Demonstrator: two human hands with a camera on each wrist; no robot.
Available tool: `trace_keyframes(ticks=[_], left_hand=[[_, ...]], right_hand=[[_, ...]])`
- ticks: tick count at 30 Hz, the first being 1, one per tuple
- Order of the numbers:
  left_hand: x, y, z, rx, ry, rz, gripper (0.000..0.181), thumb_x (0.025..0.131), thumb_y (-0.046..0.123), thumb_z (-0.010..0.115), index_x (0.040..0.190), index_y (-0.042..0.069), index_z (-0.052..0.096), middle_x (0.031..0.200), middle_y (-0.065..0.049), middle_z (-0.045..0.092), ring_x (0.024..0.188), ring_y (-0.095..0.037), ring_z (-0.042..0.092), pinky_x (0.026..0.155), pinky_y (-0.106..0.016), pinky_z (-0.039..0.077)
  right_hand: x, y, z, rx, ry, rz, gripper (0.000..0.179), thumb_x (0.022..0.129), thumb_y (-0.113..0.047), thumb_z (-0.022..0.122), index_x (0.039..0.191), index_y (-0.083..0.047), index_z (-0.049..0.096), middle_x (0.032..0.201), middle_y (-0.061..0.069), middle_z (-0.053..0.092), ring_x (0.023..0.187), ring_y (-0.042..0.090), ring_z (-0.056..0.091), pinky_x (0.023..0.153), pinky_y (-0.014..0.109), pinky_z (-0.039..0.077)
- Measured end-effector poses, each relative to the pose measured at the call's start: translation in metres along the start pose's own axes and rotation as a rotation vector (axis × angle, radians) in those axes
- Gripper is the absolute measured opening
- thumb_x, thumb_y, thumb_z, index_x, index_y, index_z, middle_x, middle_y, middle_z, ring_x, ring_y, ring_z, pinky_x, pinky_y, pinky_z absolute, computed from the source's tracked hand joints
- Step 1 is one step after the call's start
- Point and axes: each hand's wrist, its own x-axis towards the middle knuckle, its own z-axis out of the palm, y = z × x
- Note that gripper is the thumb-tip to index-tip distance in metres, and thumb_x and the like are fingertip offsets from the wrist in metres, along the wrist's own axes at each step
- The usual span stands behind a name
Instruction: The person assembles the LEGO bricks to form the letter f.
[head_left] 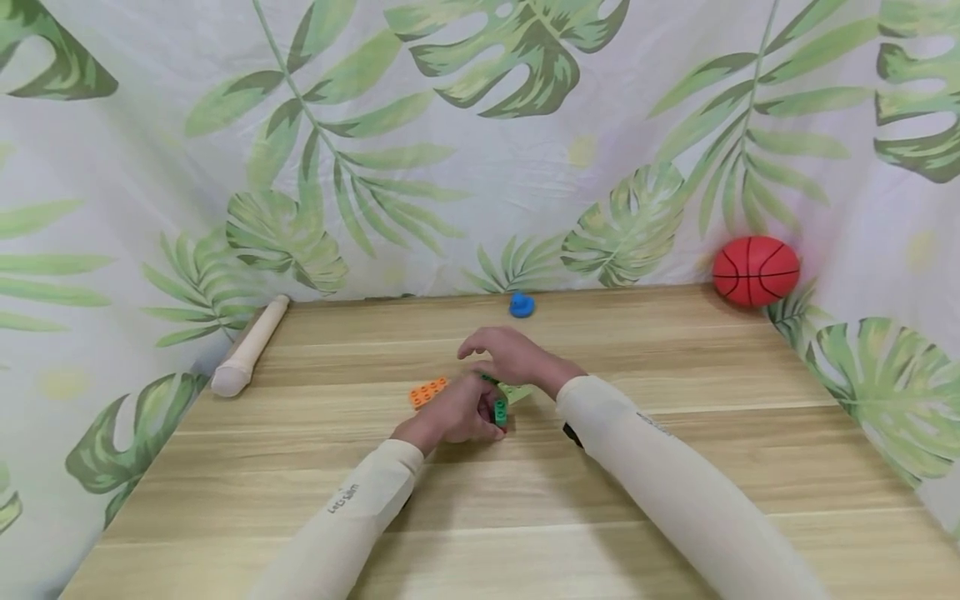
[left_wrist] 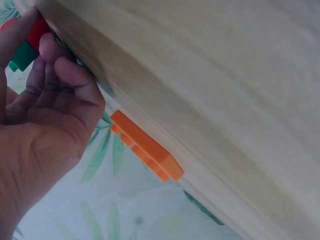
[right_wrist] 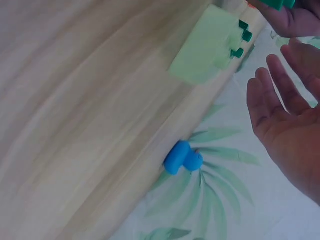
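My left hand (head_left: 459, 408) pinches a green toy brick (head_left: 500, 412) joined to a red brick (left_wrist: 38, 33), just at the tabletop. An orange brick (head_left: 428, 392) with round studs lies on the table to the left of that hand. Fingers relaxed and holding nothing, my right hand (head_left: 513, 358) hovers just beyond the left one. In the right wrist view a light green brick (right_wrist: 206, 46) stands on the table near the right hand (right_wrist: 290, 125). A darker green brick (right_wrist: 244, 34) shows partly behind it.
Farther back on the wooden table (head_left: 637, 517) sits a blue toy duck (head_left: 522, 305). A red ball (head_left: 756, 271) is at the back right corner, and a pale microphone-shaped object (head_left: 250, 348) lies along the left edge. Leaf-patterned cloth (head_left: 510, 183) surrounds the table.
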Motion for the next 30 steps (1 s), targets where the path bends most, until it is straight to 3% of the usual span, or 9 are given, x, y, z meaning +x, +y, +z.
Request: trace_keyframes(ticks=[8,15,21,30], left_hand=[[-0.007,0.002,0.003,0.04,0.018,-0.013,0.026,0.082,0.013,0.095,0.089,0.011,0.07,0.079,0.003,0.069,0.071,-0.008,0.06,0.067,-0.023,0.051],[-0.025,0.001,-0.004,0.046,0.037,-0.129,0.032,0.081,0.015,0.095,0.092,0.01,0.066,0.08,0.001,0.065,0.073,-0.011,0.057,0.067,-0.025,0.047],[-0.039,-0.003,-0.012,0.077,0.055,-0.182,0.031,0.082,0.016,0.096,0.088,0.01,0.066,0.077,0.001,0.065,0.071,-0.011,0.056,0.067,-0.026,0.046],[-0.053,-0.012,-0.016,0.097,0.091,-0.169,0.033,0.079,0.015,0.098,0.087,0.01,0.066,0.076,0.003,0.066,0.072,-0.01,0.057,0.068,-0.026,0.048]], right_hand=[[0.02,0.0,0.008,0.043,-0.064,0.01,0.029,0.103,-0.007,0.071,0.131,-0.006,0.074,0.137,0.01,0.073,0.127,0.032,0.068,0.112,0.044,0.053],[0.018,0.007,0.014,0.06,-0.107,0.033,0.027,0.103,-0.006,0.071,0.129,-0.004,0.074,0.133,0.011,0.075,0.124,0.03,0.071,0.111,0.042,0.055],[0.017,0.006,0.018,0.125,-0.127,0.062,0.031,0.102,-0.007,0.073,0.133,-0.004,0.071,0.135,0.011,0.074,0.126,0.028,0.072,0.111,0.041,0.055],[0.025,-0.005,0.03,0.12,-0.113,0.028,0.039,0.098,-0.008,0.079,0.135,-0.005,0.07,0.14,0.011,0.072,0.129,0.03,0.068,0.114,0.044,0.052]])
